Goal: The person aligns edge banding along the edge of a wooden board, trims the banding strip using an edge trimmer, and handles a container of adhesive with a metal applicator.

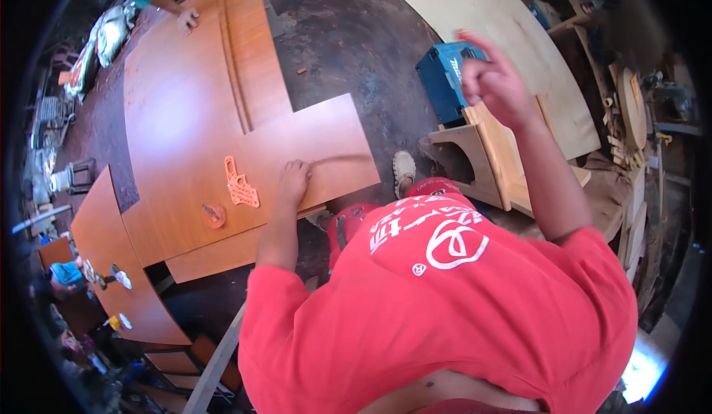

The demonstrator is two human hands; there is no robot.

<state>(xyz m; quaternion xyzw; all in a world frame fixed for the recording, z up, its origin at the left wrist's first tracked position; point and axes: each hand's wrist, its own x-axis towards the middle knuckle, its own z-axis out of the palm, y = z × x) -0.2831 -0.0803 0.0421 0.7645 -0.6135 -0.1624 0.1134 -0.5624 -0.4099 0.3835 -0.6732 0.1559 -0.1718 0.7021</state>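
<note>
My left hand (294,182) rests on a reddish-brown wood panel (170,147) near its front right end. Its fingers lie loosely on the surface and grip nothing I can see. Raised in the air on the right is my right hand (493,84), slightly blurred, with the index finger stretched out and the other fingers bent. Nothing shows in it. To the left of my left hand, a flat orange jig with holes (241,185) lies on the panel. Beside it sits a small round orange object (214,217) whose kind I cannot make out.
At the far left, a co-worker's hand (188,20) touches the panel, below a green sleeve. A long thin strip (234,65) lies along it. Right of it stand a blue toolbox (437,80), a wooden frame (489,154) and a pale plywood sheet (504,35). Another brown panel (119,258) is at left.
</note>
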